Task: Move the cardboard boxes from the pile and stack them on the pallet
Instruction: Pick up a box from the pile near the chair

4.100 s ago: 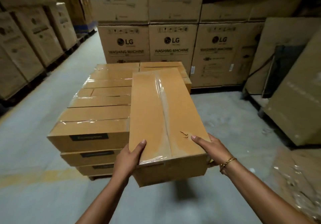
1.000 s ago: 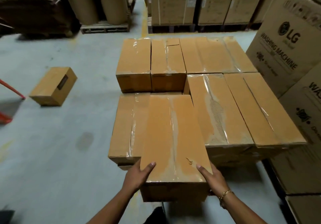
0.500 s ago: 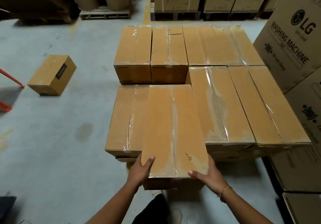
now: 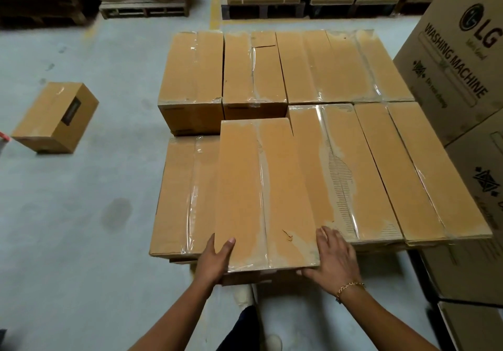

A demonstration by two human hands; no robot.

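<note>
I hold a long taped cardboard box [image 4: 261,187] at its near end. My left hand [image 4: 215,258] grips the near-left corner, thumb on top. At the near-right corner my right hand [image 4: 334,260] grips the box's side and end. The box lies lengthwise on the stack, between a lower box [image 4: 185,195] on its left and two same-height boxes [image 4: 381,173] on its right. Its near end overhangs slightly. Behind it runs a back row of boxes [image 4: 255,72]. The pallet under the stack is hidden.
A small loose carton [image 4: 54,117] lies on the concrete floor to the left. Tall LG washing machine cartons [image 4: 462,59] crowd the stack's right side. A wooden pallet with rolls [image 4: 144,10] and more cartons stand at the back. My shoe [image 4: 242,296] is just below the box.
After carrying the box here from another pile, I have slid it further onto the stack and lower, close against the right-hand boxes. My right hand has shifted up along its side.
</note>
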